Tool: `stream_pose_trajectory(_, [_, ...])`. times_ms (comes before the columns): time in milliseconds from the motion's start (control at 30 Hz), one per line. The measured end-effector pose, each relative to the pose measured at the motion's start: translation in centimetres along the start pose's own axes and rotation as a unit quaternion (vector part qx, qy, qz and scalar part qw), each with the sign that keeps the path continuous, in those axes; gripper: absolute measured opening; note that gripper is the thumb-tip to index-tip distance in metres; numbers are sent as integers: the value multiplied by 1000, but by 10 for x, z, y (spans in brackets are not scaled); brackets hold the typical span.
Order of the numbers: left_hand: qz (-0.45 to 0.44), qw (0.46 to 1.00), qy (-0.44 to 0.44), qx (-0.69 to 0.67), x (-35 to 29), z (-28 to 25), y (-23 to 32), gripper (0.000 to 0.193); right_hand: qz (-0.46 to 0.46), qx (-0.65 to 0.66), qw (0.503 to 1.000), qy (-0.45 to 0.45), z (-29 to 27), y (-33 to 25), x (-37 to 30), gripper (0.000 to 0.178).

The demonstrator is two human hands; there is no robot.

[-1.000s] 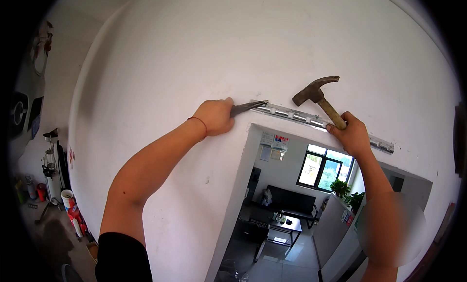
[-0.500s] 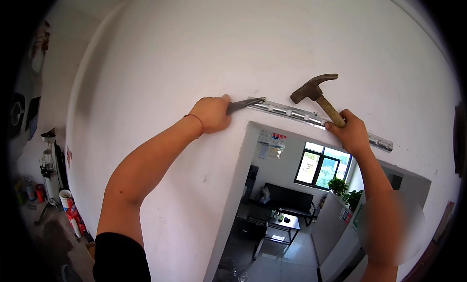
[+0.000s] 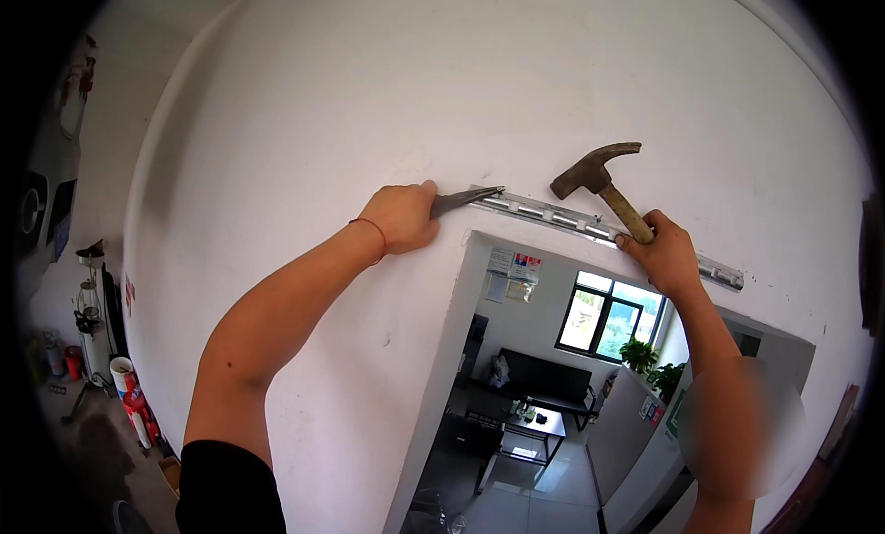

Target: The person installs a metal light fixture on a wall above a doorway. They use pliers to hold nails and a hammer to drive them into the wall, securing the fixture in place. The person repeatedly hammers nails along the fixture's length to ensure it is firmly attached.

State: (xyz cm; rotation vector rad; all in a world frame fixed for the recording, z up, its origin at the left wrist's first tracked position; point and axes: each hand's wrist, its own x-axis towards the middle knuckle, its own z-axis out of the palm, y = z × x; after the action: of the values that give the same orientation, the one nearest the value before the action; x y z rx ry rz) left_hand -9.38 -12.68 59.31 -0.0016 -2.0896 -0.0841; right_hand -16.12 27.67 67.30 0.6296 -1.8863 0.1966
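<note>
A long metal strip (image 3: 546, 213) with a row of hanging pieces lies against the white wall, just over the doorway. My left hand (image 3: 398, 219) is closed round dark pliers (image 3: 452, 202). Their narrow jaws reach the strip's left end, at a small spot that may be a nail, too small to make out. In my right hand (image 3: 667, 256) is a claw hammer (image 3: 586, 173), gripped by its wooden handle, with the head raised above the strip and apart from it. The right fingers and thumb are close to or on the strip, and that hand hides part of it.
Beneath the strip opens a doorway (image 3: 437, 373) into a room with a black sofa (image 3: 539, 379), a low table (image 3: 536, 423), potted plants (image 3: 638, 353) and a window (image 3: 608, 315). Red containers (image 3: 135, 407) and other items stand on the floor at far left.
The view has shifted very slightly. Both hands, the pliers and the hammer keep nearly the same places against the strip.
</note>
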Motion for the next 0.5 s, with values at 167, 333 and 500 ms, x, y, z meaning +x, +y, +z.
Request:
stream_pose_trajectory(167, [7,1000,3,8,1,3,1,29,18,88,996,-21,13,21,9,60])
stream_pose_trajectory(333, [2,1000,1,10,-1,-1,2,29,15,53,998,-23,9,14,7,59])
stream_pose_trajectory(500, [2,1000,3,7,-1,2,1,28,17,54,998,-19,6,8,4,61])
